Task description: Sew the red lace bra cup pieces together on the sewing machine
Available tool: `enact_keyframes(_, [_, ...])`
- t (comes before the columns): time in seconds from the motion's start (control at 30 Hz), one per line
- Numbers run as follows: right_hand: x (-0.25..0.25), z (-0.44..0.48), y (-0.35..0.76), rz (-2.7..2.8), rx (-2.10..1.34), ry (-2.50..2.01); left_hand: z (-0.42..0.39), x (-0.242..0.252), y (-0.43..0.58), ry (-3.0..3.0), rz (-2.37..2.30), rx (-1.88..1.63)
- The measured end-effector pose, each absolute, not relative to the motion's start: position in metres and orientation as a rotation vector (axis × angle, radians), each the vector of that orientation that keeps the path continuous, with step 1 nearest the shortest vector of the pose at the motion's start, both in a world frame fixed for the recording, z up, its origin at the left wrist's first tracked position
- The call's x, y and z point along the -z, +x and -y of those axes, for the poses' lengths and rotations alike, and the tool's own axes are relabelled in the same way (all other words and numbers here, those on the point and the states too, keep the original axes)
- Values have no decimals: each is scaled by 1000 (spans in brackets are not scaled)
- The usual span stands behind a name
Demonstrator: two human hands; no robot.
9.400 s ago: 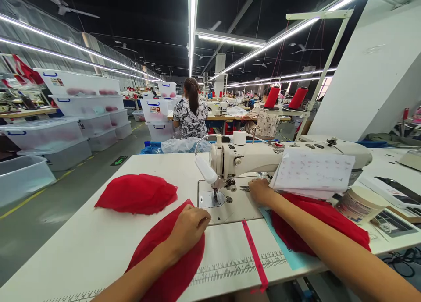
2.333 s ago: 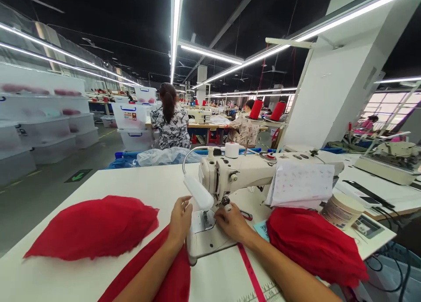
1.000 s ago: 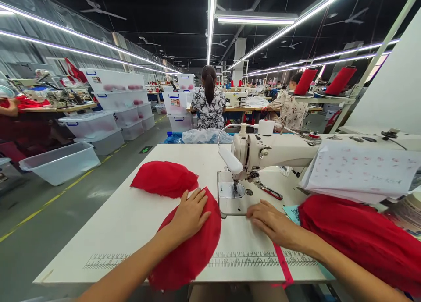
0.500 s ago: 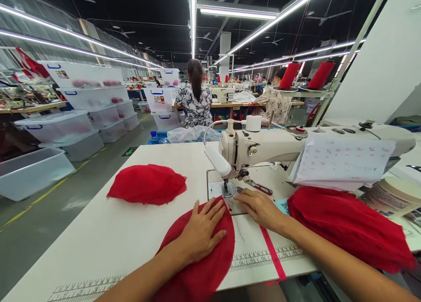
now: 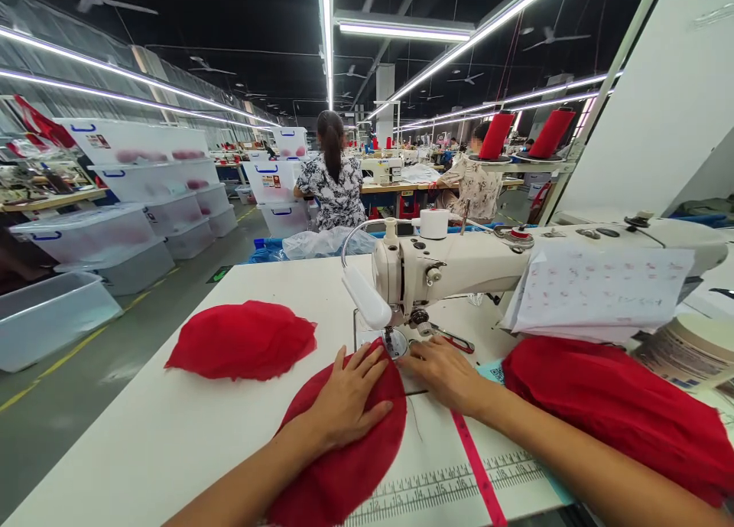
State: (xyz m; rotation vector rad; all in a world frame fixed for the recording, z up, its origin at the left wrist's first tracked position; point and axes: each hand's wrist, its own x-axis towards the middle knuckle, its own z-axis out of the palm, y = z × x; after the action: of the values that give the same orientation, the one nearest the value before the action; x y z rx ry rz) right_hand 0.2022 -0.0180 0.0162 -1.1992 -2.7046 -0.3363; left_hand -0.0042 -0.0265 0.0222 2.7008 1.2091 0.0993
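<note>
My left hand (image 5: 349, 401) lies flat with its fingers spread on a rounded piece of red fabric (image 5: 367, 466). The tip of that fabric reaches the needle area of a white sewing machine (image 5: 459, 263). Just right of the needle plate (image 5: 397, 343), my right hand (image 5: 441, 370) rests low with its fingers bent, the fingertips near the fabric's edge. Whether those fingertips pinch anything is too small to tell. Another red piece (image 5: 244, 339) lies on the table to the left. A red pile (image 5: 613, 405) sits beyond my right forearm.
Printed sheets (image 5: 608, 286) hang on the machine arm, near a round tub (image 5: 688, 351). Small red-handled snippers (image 5: 456, 339) lie behind my right hand. A ruler strip (image 5: 424, 492) runs along the table's front edge. Two people sit ahead; plastic boxes (image 5: 189, 183) are stacked at left.
The fabric's tip and my left hand are now closer to the needle. My right hand has shifted slightly left relative to the machine. The camera view has moved a little.
</note>
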Motion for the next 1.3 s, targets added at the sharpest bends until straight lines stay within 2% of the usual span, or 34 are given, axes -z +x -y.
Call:
enact_keyframes(0.37, [0, 15, 200, 2590, 141, -1024, 4, -20, -6, 2684, -1107, -212])
enact_keyframes(0.87, [6, 12, 197, 2537, 77, -1044, 12, -39, -10, 2787, -978, -189])
enact_keyframes(1.3, [8, 12, 193, 2512, 145, -1015, 20, -27, -28, 2727, -812, -156])
